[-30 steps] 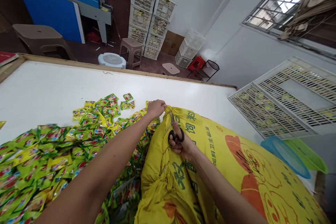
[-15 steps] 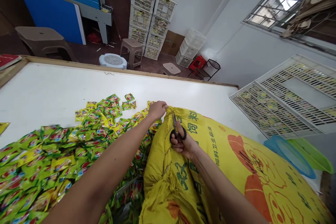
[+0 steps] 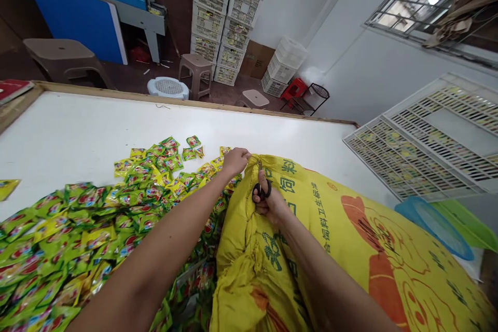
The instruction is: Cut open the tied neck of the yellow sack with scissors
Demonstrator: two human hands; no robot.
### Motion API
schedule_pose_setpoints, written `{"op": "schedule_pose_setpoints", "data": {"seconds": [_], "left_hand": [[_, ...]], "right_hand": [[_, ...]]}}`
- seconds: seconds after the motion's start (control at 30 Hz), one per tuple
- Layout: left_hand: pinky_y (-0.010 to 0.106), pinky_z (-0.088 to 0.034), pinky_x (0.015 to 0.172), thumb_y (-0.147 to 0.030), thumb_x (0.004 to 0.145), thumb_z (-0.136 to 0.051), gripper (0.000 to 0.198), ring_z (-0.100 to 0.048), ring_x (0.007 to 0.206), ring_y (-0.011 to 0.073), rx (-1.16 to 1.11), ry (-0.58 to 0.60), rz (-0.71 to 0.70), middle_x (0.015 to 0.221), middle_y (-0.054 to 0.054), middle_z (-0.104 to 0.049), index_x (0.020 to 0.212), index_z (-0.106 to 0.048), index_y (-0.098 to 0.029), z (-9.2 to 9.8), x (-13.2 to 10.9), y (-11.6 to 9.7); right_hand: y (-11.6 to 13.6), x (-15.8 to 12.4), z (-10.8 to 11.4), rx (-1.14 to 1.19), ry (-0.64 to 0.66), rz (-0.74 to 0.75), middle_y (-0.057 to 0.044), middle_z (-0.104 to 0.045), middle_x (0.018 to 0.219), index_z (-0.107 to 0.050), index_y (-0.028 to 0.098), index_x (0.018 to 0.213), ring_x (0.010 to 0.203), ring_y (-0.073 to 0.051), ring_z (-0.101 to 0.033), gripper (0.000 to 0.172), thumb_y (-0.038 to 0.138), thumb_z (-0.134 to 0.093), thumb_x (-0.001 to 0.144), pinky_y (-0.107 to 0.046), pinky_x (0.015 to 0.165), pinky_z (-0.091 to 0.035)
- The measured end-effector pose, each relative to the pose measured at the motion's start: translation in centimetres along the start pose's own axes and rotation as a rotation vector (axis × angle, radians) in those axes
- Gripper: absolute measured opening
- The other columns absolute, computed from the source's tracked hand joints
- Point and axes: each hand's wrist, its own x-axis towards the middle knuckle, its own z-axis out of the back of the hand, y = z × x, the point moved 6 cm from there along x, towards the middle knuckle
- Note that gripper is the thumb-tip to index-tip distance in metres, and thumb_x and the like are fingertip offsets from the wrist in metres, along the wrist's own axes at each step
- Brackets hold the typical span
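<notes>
A big yellow woven sack with green lettering and orange pig drawings lies on the white table, its stitched, gathered edge towards the left. My left hand pinches the far corner of that edge, fingers closed. In my right hand are black-handled scissors, gripped through the finger loops. Their blades point away from me and lie against the sack near the seam, just right of the left hand. Beneath and beyond my left arm spreads a heap of small green and yellow packets.
A wooden rim edges the white table. At right stands a white slatted crate, with a blue basin and a green basin below it. Stools and stacked crates stand past the table.
My right hand has turned slightly, and the scissors' blades now point more directly away along the seam. The left hand keeps its pinch at the corner. The view has shifted a little.
</notes>
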Motion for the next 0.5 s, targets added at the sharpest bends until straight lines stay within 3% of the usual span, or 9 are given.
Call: {"op": "schedule_pose_setpoints", "data": {"seconds": [0.1,0.23,0.37,0.5], "left_hand": [[0.026,-0.037,0.061,-0.030,0.087,-0.045,0.028,-0.048,0.056,0.0132,-0.006,0.015,0.044,0.059,-0.001,-0.056,0.070,-0.063,-0.016,-0.5,0.3,0.6],[0.026,-0.037,0.059,-0.034,0.090,-0.043,0.032,-0.043,0.050,0.0113,0.002,0.022,0.086,0.054,-0.004,-0.048,0.069,-0.058,-0.015,-1.1,1.2,1.2],[0.030,-0.040,0.069,-0.033,0.089,-0.046,0.029,-0.050,0.058,0.0134,0.030,0.012,0.075,0.058,-0.003,-0.053,0.068,-0.058,-0.016,-0.5,2.6,0.9],[0.037,-0.037,0.087,-0.028,0.086,-0.048,0.021,-0.058,0.080,0.0196,0.084,-0.018,0.025,0.073,0.002,-0.064,0.072,-0.062,-0.020,1.0,2.2,-0.2]], "right_hand": [[-0.2,0.3,0.1,-0.077,-0.130,0.112,0.006,-0.039,0.039,-0.046,0.018,0.054,0.032,-0.003,-0.020,0.055,0.070,-0.058,0.067,-0.019,0.034,-0.011],[-0.2,-0.2,-0.1,-0.132,-0.194,0.225,0.005,-0.037,0.037,-0.044,0.019,0.048,0.034,-0.005,-0.025,0.054,0.067,-0.062,0.066,-0.022,0.036,-0.014],[1.1,-1.1,0.4,-0.177,-0.224,0.386,0.005,-0.034,0.034,-0.040,0.021,0.044,0.034,-0.008,-0.028,0.056,0.067,-0.058,0.069,-0.025,0.039,-0.019],[1.4,-0.8,1.8,-0.161,-0.240,0.374,0.005,-0.037,0.035,-0.044,0.021,0.049,0.035,-0.009,-0.029,0.055,0.071,-0.057,0.068,-0.024,0.039,-0.019]]}}
